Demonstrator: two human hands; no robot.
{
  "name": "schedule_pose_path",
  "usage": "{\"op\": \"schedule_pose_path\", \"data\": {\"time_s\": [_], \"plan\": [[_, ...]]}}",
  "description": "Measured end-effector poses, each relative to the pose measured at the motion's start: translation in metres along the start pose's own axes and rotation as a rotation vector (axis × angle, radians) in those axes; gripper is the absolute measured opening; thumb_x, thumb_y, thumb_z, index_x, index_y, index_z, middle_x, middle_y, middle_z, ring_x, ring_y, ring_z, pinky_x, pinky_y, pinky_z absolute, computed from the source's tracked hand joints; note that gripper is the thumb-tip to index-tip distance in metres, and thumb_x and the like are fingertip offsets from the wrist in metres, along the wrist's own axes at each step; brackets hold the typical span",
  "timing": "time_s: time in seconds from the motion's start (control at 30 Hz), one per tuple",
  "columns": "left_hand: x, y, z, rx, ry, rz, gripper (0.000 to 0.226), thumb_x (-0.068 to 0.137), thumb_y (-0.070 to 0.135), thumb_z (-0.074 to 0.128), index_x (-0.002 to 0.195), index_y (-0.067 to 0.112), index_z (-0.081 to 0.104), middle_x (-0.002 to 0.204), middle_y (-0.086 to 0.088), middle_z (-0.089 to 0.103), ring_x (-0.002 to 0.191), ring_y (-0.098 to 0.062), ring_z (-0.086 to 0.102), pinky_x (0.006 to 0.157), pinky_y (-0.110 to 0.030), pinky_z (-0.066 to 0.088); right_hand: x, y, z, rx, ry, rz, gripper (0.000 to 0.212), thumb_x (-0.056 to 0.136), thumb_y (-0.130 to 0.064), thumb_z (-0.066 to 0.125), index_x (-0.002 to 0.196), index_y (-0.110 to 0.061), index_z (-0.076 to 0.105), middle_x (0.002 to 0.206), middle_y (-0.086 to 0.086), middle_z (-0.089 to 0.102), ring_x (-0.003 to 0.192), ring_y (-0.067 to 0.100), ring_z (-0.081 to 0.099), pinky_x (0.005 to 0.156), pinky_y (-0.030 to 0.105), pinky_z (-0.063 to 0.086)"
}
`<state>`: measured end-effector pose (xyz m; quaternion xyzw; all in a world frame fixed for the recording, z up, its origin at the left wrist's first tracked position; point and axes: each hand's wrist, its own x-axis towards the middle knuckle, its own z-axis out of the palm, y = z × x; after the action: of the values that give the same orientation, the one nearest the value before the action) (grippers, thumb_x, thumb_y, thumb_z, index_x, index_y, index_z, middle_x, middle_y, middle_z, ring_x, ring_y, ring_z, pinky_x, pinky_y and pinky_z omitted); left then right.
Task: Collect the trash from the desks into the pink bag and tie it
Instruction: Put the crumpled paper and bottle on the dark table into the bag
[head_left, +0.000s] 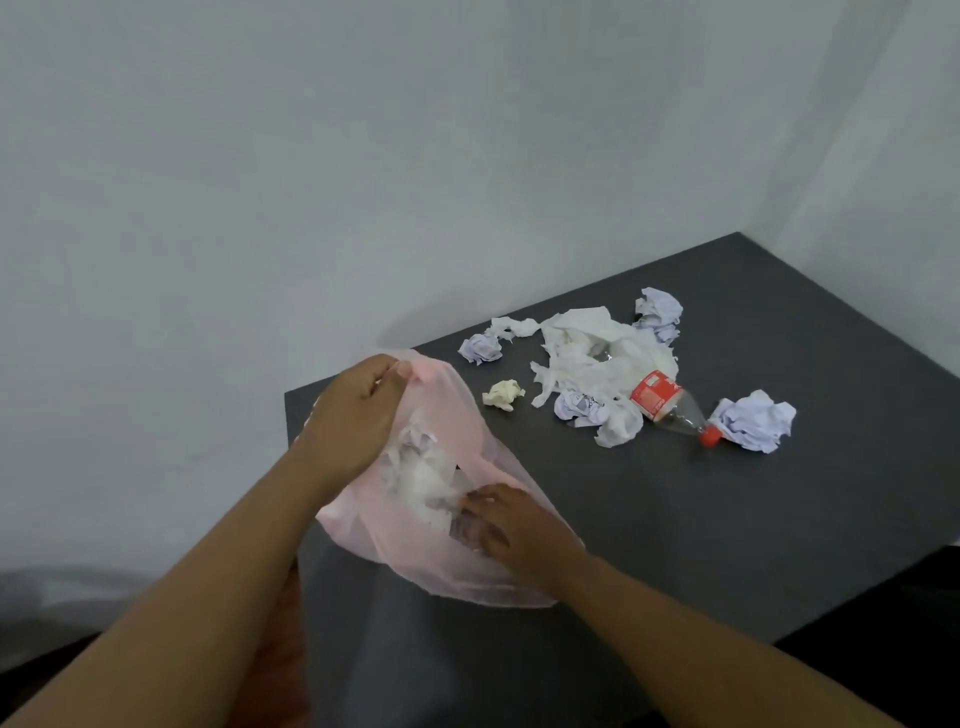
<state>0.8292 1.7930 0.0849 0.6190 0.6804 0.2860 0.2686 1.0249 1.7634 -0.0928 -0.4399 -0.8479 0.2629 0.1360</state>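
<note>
A thin pink bag (457, 415) rests on the near left part of the dark grey desk (753, 519), with white crumpled paper showing through it. My left hand (358, 410) pinches the bag's upper rim and holds it up. My right hand (506, 525) is inside the bag's mouth, fingers spread on the paper there. Further back on the desk lies a pile of trash: torn white tissue (587, 343), several crumpled paper balls (756, 421), a small yellowish wad (503, 395) and a clear plastic bottle (670, 405) with a red label and red cap, lying on its side.
The desk stands in a corner between two pale walls (260, 182). Its left edge runs just beside the bag, and its near right edge (857, 603) drops off to a dark floor.
</note>
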Motion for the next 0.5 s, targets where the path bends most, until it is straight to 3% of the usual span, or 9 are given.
{"op": "schedule_pose_path", "data": {"time_s": [0.03,0.1,0.17,0.23,0.27,0.33,0.37,0.43,0.5], "plan": [[0.0,-0.002,0.001,0.004,0.001,-0.001,0.038,0.104,0.042,0.036,0.093,0.018,0.063,0.092,-0.004,0.066,0.087,-0.02,0.06,0.076,-0.029,0.046,-0.004,0.007,-0.008,0.036,0.131,0.006,0.032,0.097,-0.029,0.048,0.124,-0.019,0.061,0.124,0.006,0.062,0.112,0.023,0.058,0.094,0.041,0.051],[0.001,-0.006,0.006,-0.009,0.016,-0.001,0.038,0.105,0.04,0.036,0.092,0.016,0.063,0.091,-0.005,0.066,0.085,-0.019,0.059,0.074,-0.028,0.045,-0.009,0.028,-0.031,-0.033,0.425,0.022,0.02,0.091,-0.028,0.056,0.097,-0.014,0.069,0.093,0.006,0.065,0.083,0.024,0.061,0.068,0.043,0.054],[0.003,-0.008,0.012,-0.027,0.033,-0.014,0.039,0.106,0.037,0.037,0.093,0.011,0.063,0.09,-0.006,0.065,0.084,-0.019,0.058,0.071,-0.025,0.043,-0.009,0.063,-0.062,-0.204,0.563,0.124,0.024,0.088,-0.033,0.062,0.099,-0.014,0.069,0.094,0.007,0.063,0.084,0.025,0.059,0.071,0.044,0.051],[0.005,-0.008,0.019,-0.028,0.043,-0.02,0.039,0.106,0.036,0.037,0.093,0.011,0.063,0.089,-0.003,0.065,0.081,-0.016,0.057,0.069,-0.023,0.042,-0.014,0.108,-0.091,-0.34,0.514,0.405,0.051,0.084,-0.048,0.064,0.127,-0.021,0.059,0.126,0.014,0.056,0.114,0.035,0.052,0.095,0.051,0.044],[0.006,-0.009,0.022,-0.025,0.048,-0.015,0.039,0.106,0.035,0.037,0.092,0.01,0.063,0.087,-0.004,0.064,0.078,-0.016,0.055,0.068,-0.023,0.041,-0.02,0.131,-0.101,-0.387,0.456,0.561,0.068,0.081,-0.06,0.061,0.14,-0.029,0.045,0.143,0.015,0.043,0.13,0.041,0.039,0.107,0.057,0.032],[0.008,-0.009,0.028,-0.02,0.053,-0.004,0.04,0.106,0.034,0.038,0.089,0.006,0.06,0.084,-0.009,0.062,0.073,-0.016,0.051,0.065,-0.024,0.039,-0.036,0.173,-0.113,-0.406,0.331,0.795,0.093,0.074,-0.083,0.046,0.15,-0.041,0.014,0.16,0.013,0.011,0.145,0.046,0.006,0.112,0.063,0.005],[0.008,-0.01,0.03,-0.019,0.053,0.0,0.04,0.106,0.035,0.038,0.088,0.005,0.059,0.083,-0.011,0.061,0.071,-0.015,0.049,0.063,-0.024,0.038,-0.043,0.19,-0.115,-0.39,0.269,0.865,0.1,0.068,-0.091,0.038,0.15,-0.045,0.004,0.162,0.01,0.002,0.146,0.046,-0.004,0.111,0.066,0.001],[0.009,-0.011,0.033,-0.009,0.053,-0.001,0.041,0.106,0.036,0.038,0.087,0.006,0.058,0.083,-0.012,0.061,0.071,-0.016,0.049,0.063,-0.024,0.038,-0.05,0.213,-0.119,-0.331,0.142,0.945,0.103,0.063,-0.096,0.033,0.149,-0.046,0.006,0.162,0.007,0.002,0.146,0.044,-0.009,0.11,0.068,0.002],[0.009,-0.012,0.037,-0.003,0.047,-0.011,0.042,0.106,0.037,0.038,0.09,0.005,0.059,0.087,-0.014,0.062,0.074,-0.019,0.051,0.065,-0.027,0.039,-0.05,0.219,-0.119,-0.306,0.083,0.959,0.09,0.07,-0.089,0.038,0.142,-0.036,0.034,0.158,0.007,0.019,0.145,0.041,0.004,0.109,0.068,0.009]]}}
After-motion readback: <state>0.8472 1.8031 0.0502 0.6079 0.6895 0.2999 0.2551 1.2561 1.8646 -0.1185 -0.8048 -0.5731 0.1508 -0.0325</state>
